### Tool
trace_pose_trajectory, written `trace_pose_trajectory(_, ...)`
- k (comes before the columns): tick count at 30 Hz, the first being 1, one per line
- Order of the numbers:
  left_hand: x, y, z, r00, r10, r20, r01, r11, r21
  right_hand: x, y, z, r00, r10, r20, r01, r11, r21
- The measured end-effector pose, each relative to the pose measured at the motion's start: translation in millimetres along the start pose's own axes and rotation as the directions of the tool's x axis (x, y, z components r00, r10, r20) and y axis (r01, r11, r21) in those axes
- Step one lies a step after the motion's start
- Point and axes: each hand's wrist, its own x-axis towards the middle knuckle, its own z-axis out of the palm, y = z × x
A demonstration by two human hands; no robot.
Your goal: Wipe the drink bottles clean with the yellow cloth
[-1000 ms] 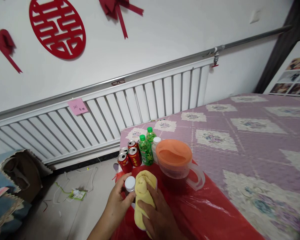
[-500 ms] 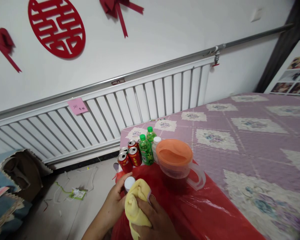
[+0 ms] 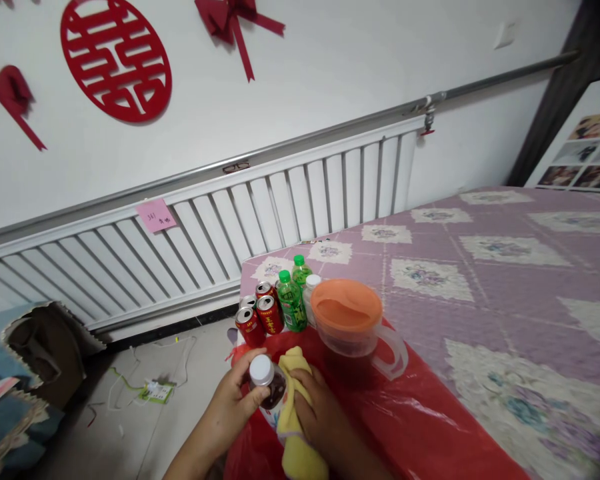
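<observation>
My left hand (image 3: pixel 235 403) is closed round the upper part of a drink bottle (image 3: pixel 273 390) with a white cap and dark contents. In my right hand (image 3: pixel 317 407) is a yellow cloth (image 3: pixel 300 453), pressed against the bottle's right side. The bottle leans a little, and its lower part is hidden behind the cloth. Both hands are above a red plastic sheet (image 3: pixel 390 427). Just beyond them stands a clear plastic jug (image 3: pixel 347 343) with an orange lid.
Several red cans (image 3: pixel 269 313), green bottles (image 3: pixel 293 300) and a white-capped bottle (image 3: pixel 311 293) stand behind the sheet. A purple quilted cover (image 3: pixel 430 247) stretches right. A white radiator (image 3: pixel 280 200) runs along the wall. A power strip (image 3: pixel 157 392) lies on the floor at left.
The yellow cloth, in my right hand, has shifted right and down from the bottle's front, uncovering more of the bottle. My left hand still holds the bottle in nearly the same place.
</observation>
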Motion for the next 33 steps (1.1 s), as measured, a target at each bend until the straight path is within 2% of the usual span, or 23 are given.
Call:
trace_pose_trajectory(3, -0.3, -1.0, -0.6, 1.0, 0.011, 0.013, -0.011, 1.0, -0.001, -6.5, -7.5, -1.0, 0.99, -0.102, -0.096, 0.108, 0.992, 0.063)
trace_pose_trajectory(6, -0.1, -0.7, -1.5, 0.999, 0.023, 0.029, -0.023, 1.0, 0.007, -7.1, -12.5, -2.5, 0.981, -0.165, -0.104, 0.177, 0.976, 0.127)
trace_pose_trajectory(8, 0.2, -0.4, -2.0, 0.999, 0.022, 0.032, -0.022, 1.0, 0.015, -2.5, -11.2, -3.5, 0.99, -0.127, -0.056, 0.135, 0.974, 0.182)
trace_pose_trajectory(10, 0.4, -1.0, -2.4, 1.0, 0.019, 0.02, -0.02, 1.0, 0.024, 4.1, -6.8, -4.3, 0.999, -0.045, 0.021, 0.039, 0.977, 0.21)
trace_pose_trajectory(13, 0.7, -3.8, -2.8, 1.0, 0.009, 0.009, -0.01, 1.0, 0.021, 11.4, 0.5, -4.2, 0.989, 0.077, 0.123, -0.095, 0.984, 0.151)
trace_pose_trajectory(15, 0.8, -4.9, -3.1, 1.0, 0.001, 0.02, -0.001, 1.0, 0.019, 12.3, 2.8, -3.8, 0.983, 0.115, 0.14, -0.131, 0.986, 0.104)
trace_pose_trajectory(17, 0.6, -3.9, -3.7, 1.0, -0.001, 0.031, 0.0, 1.0, 0.028, 10.2, 1.9, -4.2, 0.988, 0.101, 0.116, -0.112, 0.989, 0.1)
trace_pose_trajectory(22, -0.9, 6.8, -5.4, 0.992, 0.019, 0.126, -0.019, 1.0, -0.004, 2.4, -8.2, -11.6, 0.998, -0.064, -0.001, 0.062, 0.97, 0.236)
trace_pose_trajectory(25, -1.1, 9.0, -6.9, 0.985, 0.049, 0.168, -0.048, 0.999, -0.009, 3.6, -12.5, -17.1, 0.995, -0.103, 0.001, 0.099, 0.958, 0.27)
trace_pose_trajectory(27, -0.6, 6.4, -8.3, 0.985, 0.045, 0.169, -0.047, 0.999, 0.003, 7.4, -13.5, -19.5, 0.995, -0.093, 0.045, 0.078, 0.96, 0.268)
trace_pose_trajectory(33, -0.3, -2.1, -5.5, 0.998, 0.01, 0.066, -0.012, 0.999, 0.039, 15.6, -10.6, -17.0, 0.977, 0.081, 0.197, -0.11, 0.984, 0.141)
